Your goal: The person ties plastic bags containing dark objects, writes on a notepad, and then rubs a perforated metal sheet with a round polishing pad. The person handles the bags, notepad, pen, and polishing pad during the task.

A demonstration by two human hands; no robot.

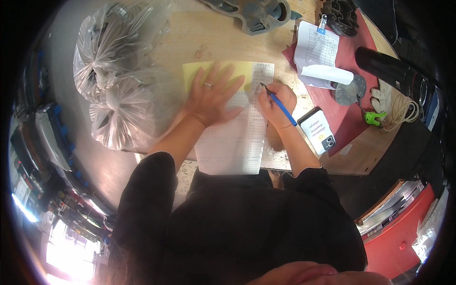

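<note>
My left hand [213,97] lies flat with its fingers spread, across a yellow slip [191,71] and the white sheet below it. A ring shows on one finger. In my right hand [279,105] is a blue pen [285,110], its dark tip touching or just above the printed strip [258,142] along the sheet's right side. Rows of small boxes run down that strip. The large white sheet [223,152] reaches over the table's near edge.
Knotted clear plastic bags [121,111] stand at the left. A phone [317,130] lies right of my right wrist. Beyond it are clipped papers [316,50] on a red sheet [344,114], a green clamp [375,118] and coiled cord [403,111]. A grey metal part [259,16] lies at the far edge.
</note>
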